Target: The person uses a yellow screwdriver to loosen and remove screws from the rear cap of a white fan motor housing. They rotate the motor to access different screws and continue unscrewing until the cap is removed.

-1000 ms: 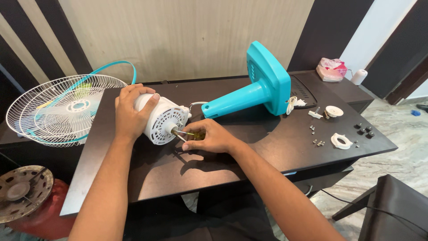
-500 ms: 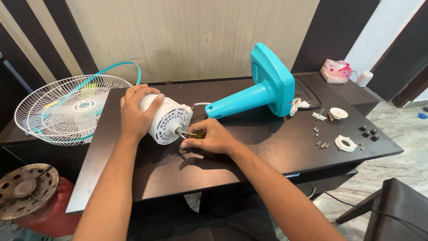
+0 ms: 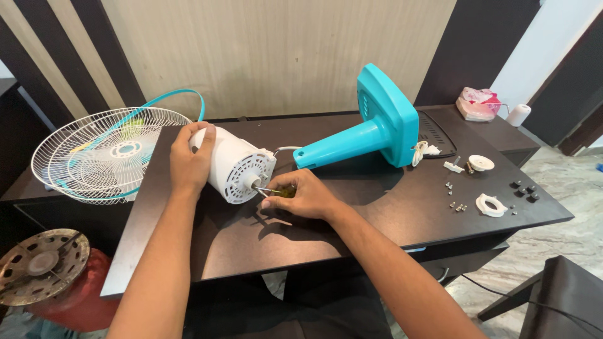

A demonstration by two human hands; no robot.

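Hands of the person work at a white fan motor housing (image 3: 233, 164), which lies on its side near the middle of a dark table (image 3: 389, 220), with its round vented face turned to the right. The left hand (image 3: 190, 158) lies over the back end of the housing, and its fingers are curled around the body and grasp it. The right hand (image 3: 303, 196) is just beside the vented face, and its fingers are clenched around the green handle of a small screwdriver (image 3: 276, 190); the thin metal shaft points to the face of the housing, close to the short spindle in the centre. I cannot tell if the tip touches a screw. A white cable goes from the top of the housing to the turquoise fan stand (image 3: 367, 130), which lies tipped over behind the right hand, with its square base standing on edge. At the left edge of the table a white wire fan guard (image 3: 107, 154) with a turquoise rim lies flat and hangs partly over the edge. On the right part of the table there are several small screws (image 3: 457, 206), some small dark parts, a white ring (image 3: 490, 205) and a round white cap (image 3: 481, 162), all well apart from the hands. Below the table at the left a round metal disc (image 3: 39, 266) with holes rests on something red.
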